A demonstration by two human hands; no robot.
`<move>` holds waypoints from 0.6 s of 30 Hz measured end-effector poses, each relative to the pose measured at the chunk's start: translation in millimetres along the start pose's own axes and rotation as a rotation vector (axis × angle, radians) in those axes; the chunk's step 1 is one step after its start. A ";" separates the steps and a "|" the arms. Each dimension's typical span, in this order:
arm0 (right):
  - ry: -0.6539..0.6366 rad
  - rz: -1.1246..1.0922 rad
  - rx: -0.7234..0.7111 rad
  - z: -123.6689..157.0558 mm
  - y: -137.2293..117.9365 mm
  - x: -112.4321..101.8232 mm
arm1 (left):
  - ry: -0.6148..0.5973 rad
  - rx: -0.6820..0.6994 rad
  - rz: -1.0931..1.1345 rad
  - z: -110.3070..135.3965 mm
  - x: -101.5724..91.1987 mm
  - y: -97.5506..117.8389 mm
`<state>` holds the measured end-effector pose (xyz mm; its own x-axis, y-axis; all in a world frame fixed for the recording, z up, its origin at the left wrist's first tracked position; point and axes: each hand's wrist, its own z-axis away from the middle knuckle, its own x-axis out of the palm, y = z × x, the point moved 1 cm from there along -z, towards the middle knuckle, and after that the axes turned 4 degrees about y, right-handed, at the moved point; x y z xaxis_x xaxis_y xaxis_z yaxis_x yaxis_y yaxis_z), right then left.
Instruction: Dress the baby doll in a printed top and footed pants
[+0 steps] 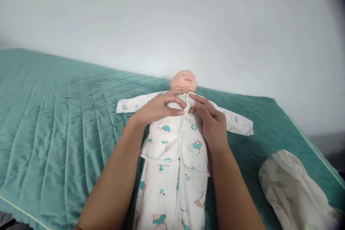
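Note:
A baby doll (183, 80) lies on its back, wearing a white printed baby jacket (165, 140) and matching trousers (161, 197). Both hands meet at the jacket's front opening, just below the doll's neck. With thumb and fingertips, my left hand (161, 107) pinches the front edge near a button. On the other side, my right hand (209, 116) grips the opposite edge of the placket, fingers bent. One button (185, 95) shows at the collar and another button (182, 133) lower on the chest. The fingers partly hide the spot between them.
A green quilted cover (67, 125) spreads under the doll. At the lower right lies a bundled white printed cloth (291, 187), perhaps a garment. Behind the cover rises a pale wall (151, 21). The cover's right edge (309, 140) slopes down toward the corner.

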<state>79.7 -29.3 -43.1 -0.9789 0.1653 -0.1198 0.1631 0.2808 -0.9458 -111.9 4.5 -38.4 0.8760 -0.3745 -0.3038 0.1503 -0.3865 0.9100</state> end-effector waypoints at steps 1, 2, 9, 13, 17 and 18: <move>-0.007 0.000 -0.006 0.2 -0.2 -0.1 | 0.001 -0.002 0.006 0.1 -0.2 -0.2; -0.013 -0.002 -0.013 0.5 -0.4 -0.2 | 0.005 -0.005 0.010 0.1 -0.3 -0.3; -0.007 -0.044 -0.046 2.7 -2.0 -0.1 | 0.007 0.003 0.043 0.7 -0.2 -0.3; 0.018 -0.063 -0.053 3.1 -0.9 0.7 | 0.003 -0.004 0.062 0.1 0.3 -0.7; 0.031 -0.056 -0.067 2.9 0.2 1.3 | -0.004 -0.010 0.080 -1.0 0.3 -0.7; 0.031 -0.052 -0.073 2.9 0.3 1.5 | -0.005 -0.008 0.083 -1.3 0.3 -0.7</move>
<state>77.9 -31.6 -44.4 -0.9823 0.1773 -0.0603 0.1214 0.3578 -0.9258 -111.2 5.7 -38.7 0.8831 -0.4096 -0.2286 0.0808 -0.3473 0.9343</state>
